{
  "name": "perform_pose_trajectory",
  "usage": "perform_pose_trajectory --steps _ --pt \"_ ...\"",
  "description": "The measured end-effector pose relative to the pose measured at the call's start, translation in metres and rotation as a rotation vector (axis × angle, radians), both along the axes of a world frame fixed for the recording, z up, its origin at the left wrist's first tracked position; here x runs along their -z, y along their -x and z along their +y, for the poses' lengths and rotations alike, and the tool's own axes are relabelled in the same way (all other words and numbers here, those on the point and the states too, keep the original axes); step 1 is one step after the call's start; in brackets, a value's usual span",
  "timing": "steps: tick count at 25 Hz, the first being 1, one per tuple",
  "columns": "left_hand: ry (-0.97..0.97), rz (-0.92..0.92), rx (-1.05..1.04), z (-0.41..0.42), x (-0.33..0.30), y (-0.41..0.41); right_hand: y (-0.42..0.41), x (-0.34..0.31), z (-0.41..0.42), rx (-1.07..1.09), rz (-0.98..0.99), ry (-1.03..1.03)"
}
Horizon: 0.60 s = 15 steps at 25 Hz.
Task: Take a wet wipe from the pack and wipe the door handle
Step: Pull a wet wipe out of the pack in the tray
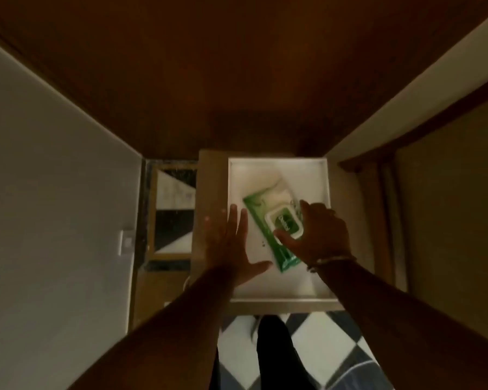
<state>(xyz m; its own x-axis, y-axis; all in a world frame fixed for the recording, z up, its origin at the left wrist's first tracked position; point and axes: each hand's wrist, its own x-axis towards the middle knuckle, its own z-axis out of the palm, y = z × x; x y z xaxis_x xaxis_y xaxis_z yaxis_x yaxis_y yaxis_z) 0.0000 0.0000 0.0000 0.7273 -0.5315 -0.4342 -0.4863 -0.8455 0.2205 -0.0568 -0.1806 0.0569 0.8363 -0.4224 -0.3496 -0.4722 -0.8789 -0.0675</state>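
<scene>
In the white tray (319, 175) on the small worktop (212, 175), the green pack of wet wipes (261, 212) lies flat, long axis diagonal: far end up-left, near end down-right toward the person. Its flip lid (285, 222), a rounded green flap with a white rim, sits on the nearer half and looks closed.

The right hand (319, 235) is on the pack, clearly the nearer hand. Its thumb rests at the lid's near edge and the other fingers (304, 206) curl over the lid's far right side. The fingers are spread and loosely bent, touching but not clamped on anything; no wipe is out yet. Likely next move: lift the flap, so the lid edge under the thumb is what matters.

The left hand (231, 243) is flat just left of the pack, palm down, fingers splayed open, holding nothing; its thumb points toward the pack's near end, close to it but apparently apart. It probably steadies the pack next.

Hard to make out: whether the left palm presses the tray or hovers. Lid print is blurred. The pack's near right edge is hidden under the right hand and wrist, which wears a thin bracelet (333, 260). The dark wooden door (237, 66) fills the far view; no handle visible. The scene is dim, with checkered floor (321, 347) below.
</scene>
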Motion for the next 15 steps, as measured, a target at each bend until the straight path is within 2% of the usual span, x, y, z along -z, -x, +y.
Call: perform_pose_trajectory --steps 2,6,9,15 --pt "0.058 0.009 0.022 -0.01 0.026 0.0 -0.007 0.034 0.001 0.068 -0.013 -0.054" --pt "0.041 -0.041 0.084 -0.027 0.045 -0.003 -0.014 0.063 -0.001 0.076 0.02 -0.104" --pt "0.051 -0.085 0.098 -0.028 0.052 -0.004 -0.019 0.069 -0.007 0.036 -0.004 -0.089" --pt "0.04 -0.088 0.112 -0.031 0.051 -0.006 -0.028 0.062 0.01 0.093 -0.018 -0.109"
